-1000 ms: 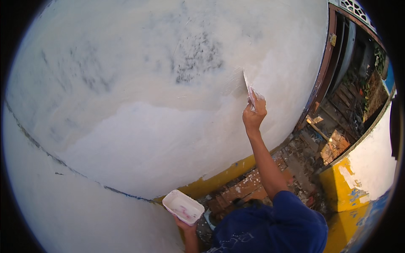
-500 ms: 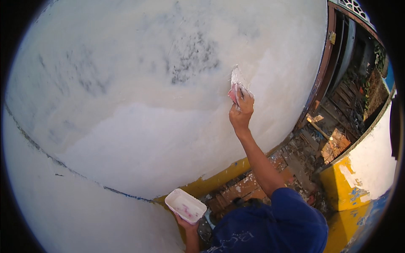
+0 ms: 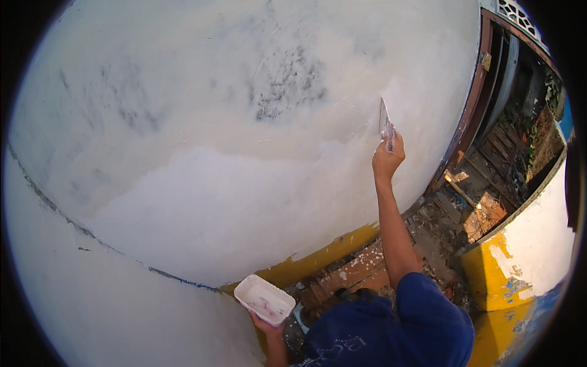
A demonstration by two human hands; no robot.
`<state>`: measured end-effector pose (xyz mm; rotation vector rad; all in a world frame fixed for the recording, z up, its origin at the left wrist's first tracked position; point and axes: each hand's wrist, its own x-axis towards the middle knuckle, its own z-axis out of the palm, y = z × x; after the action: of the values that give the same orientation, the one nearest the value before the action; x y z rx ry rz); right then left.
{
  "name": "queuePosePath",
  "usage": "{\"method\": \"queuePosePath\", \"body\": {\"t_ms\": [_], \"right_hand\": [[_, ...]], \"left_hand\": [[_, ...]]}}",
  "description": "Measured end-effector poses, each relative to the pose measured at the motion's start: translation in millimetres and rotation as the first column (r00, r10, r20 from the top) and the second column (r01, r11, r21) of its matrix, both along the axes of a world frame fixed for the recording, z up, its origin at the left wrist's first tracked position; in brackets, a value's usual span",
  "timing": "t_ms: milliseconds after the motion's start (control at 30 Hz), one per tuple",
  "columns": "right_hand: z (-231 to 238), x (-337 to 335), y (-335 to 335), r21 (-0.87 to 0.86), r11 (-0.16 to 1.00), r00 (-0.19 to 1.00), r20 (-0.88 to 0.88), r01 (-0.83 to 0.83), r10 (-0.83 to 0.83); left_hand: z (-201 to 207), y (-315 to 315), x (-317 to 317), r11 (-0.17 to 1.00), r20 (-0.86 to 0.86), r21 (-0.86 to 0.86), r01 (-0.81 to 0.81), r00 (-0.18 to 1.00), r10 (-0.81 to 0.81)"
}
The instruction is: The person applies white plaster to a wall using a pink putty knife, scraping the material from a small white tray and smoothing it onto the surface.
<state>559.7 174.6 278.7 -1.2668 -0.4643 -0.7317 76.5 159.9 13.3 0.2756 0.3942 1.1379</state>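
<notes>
Holding the scraper (image 3: 385,125) flat on the wall (image 3: 202,183), my right hand (image 3: 387,160) grips it tight; my left hand (image 3: 264,321) fingers curl under the tray (image 3: 264,299), keeping paste close.

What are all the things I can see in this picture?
Wall: one, white with grey patches, fills most of the view.
Yellow band: one, along the foot of the wall.
Blue line: one thin line, low on the wall at the left.
Doorway frame: one, brown, right of the wall.
Rubble and planks: many, brown, on the ground at the right.
Putty knife: one, metal, blade against the wall.
Tray: one, white, rectangular, low in the middle.
Blue shirt: one, bottom edge.
Left hand: under the tray, holding it.
Right hand: raised, gripping the putty knife.
</notes>
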Motion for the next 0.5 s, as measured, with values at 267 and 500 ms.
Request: {"method": "queuePosePath", "body": {"t_ms": [267, 500], "right_hand": [[-7.7, -146.3, 19.5, -0.302, 0.898, 0.863, 0.298, -0.319, 0.407], [20.8, -109.0, 49.5, -0.171, 0.985, 0.949, 0.303, -0.031, 0.083]], "left_hand": [[10.8, 1.1, -1.3, 0.999, -0.013, -0.008, 0.039, 0.999, -0.039], [5.1, 10.5, 5.7, 0.999, -0.017, 0.028, 0.019, 1.000, -0.019]]}}
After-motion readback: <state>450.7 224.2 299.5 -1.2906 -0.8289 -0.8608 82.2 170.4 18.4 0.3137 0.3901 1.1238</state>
